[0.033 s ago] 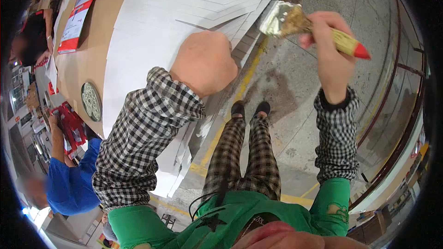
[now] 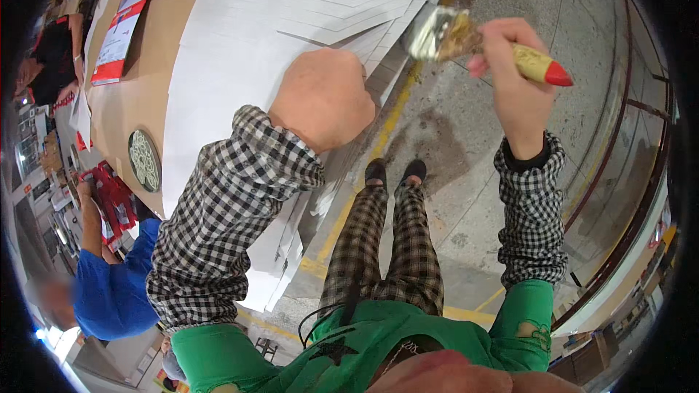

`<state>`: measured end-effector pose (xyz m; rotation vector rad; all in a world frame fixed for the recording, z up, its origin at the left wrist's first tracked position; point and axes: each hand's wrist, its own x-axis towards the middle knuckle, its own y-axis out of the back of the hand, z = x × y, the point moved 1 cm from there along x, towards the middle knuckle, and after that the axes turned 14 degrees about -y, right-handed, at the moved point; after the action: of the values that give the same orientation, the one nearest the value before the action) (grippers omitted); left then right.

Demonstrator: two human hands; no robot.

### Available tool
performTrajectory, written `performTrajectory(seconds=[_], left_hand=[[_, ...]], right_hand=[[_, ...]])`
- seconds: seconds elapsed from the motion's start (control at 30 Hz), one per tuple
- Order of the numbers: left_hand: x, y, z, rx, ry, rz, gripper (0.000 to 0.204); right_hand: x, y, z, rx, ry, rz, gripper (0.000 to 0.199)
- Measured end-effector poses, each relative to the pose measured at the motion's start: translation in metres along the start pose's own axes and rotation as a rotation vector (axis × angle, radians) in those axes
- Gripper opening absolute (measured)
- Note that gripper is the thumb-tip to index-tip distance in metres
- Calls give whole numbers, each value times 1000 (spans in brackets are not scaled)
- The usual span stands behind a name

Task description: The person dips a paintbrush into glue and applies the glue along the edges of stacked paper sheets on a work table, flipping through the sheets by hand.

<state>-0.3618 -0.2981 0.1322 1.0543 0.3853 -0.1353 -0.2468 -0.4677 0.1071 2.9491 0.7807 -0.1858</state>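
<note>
**Brush up, fist on the sheets**

Nearest, green apron over checked sleeves, checked trousers, dark shoes on a grey concrete floor [image 2: 466, 138] with a yellow line [image 2: 364, 175] running along the desk's edge.

Left hand [image 2: 324, 98]: closed into a fist, knuckles pressed down on the white sheets [image 2: 240, 51] at the near edge of the stack. Nothing seen inside the fist. Right hand [image 2: 513, 80]: clamped around the brush [image 2: 480, 44], raised just off the stack's corner, over the floor. Hands well apart.

Brush: flat and wide; pale bristles look clotted, likely with paste; metal ferrule; wooden handle with a red tip pointing right.

Sheets: thin white card, die-cut, fanned so each edge steps out beyond the next. Matte, stiff-looking, many layers deep, overhanging the desk side.

Judgement on handling: the fan holds its spacing only if the fist keeps firm downward weight; strokes would best run along the stepped edges, bristles flat, light load, so paste does not creep under a layer.

Farther: brown desk [image 2: 145, 87], a round patterned disc [image 2: 144, 160], red-and-white printed cards [image 2: 131, 22]. Far left, a person in blue [image 2: 116, 284] handling red items [image 2: 109, 200]; another in dark clothes [image 2: 51, 51] beyond.
</note>
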Motion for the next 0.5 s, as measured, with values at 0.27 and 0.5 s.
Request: performTrajectory(seconds=[0.27,0.5], left_hand=[[5,-4,3,14,-29,3,21],[15,-8,6,16,-41,-6,22]], right_hand=[[-15,0,9,-93,61,-28,2],[-25,0,12,-240,224,42,5]])
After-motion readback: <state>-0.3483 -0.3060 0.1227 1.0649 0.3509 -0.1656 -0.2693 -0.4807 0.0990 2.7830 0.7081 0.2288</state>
